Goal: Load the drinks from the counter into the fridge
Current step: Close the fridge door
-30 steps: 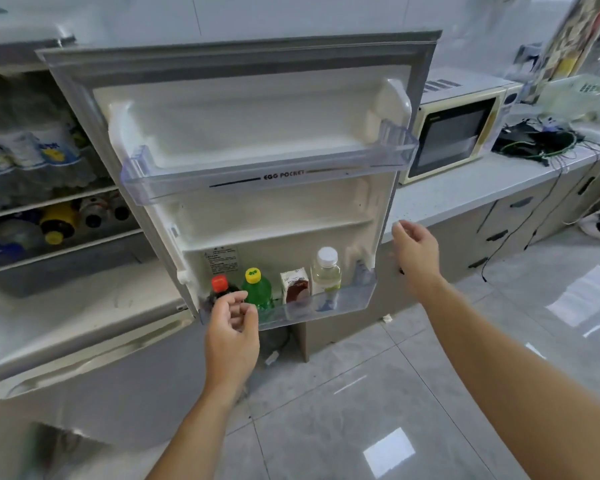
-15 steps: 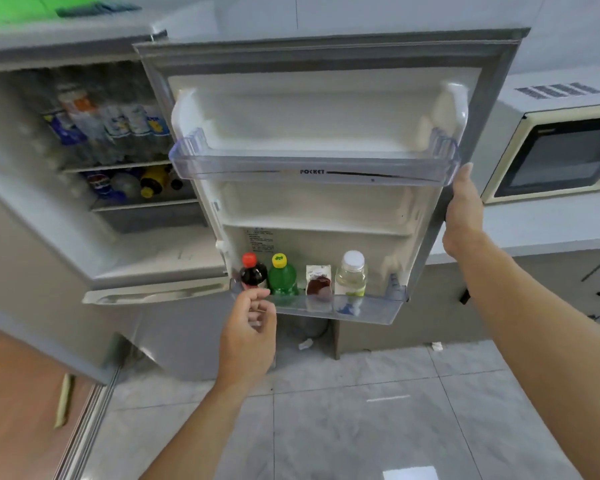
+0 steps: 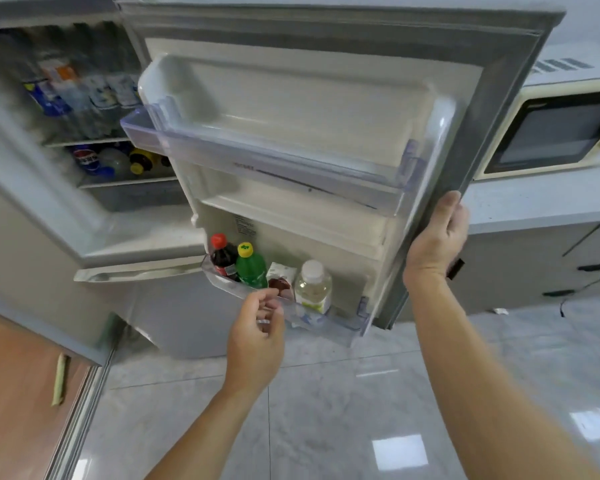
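The fridge door (image 3: 492, 109) stands partly open. Its bottom door bin (image 3: 326, 323) holds a dark cola bottle with a red cap (image 3: 222, 258), a green bottle with a yellow cap (image 3: 252, 268), a small carton (image 3: 282, 277) and a clear bottle with a white cap (image 3: 313, 289). My right hand (image 3: 437, 244) grips the door's outer edge. My left hand (image 3: 257, 337) hovers in front of the bin, fingers loosely curled, holding nothing. Inside the fridge (image 3: 84, 109), shelves hold several bottles and cans.
A cream microwave (image 3: 551, 129) sits on the white counter (image 3: 534, 202) to the right, with drawers below. Grey tiled floor (image 3: 326, 410) lies underfoot, and a wooden floor (image 3: 14, 393) begins at the left behind a sliding track.
My right hand went from open air to the door's edge and now curls round it. The door has swung toward the fridge. My left hand stays by the bottom bin.
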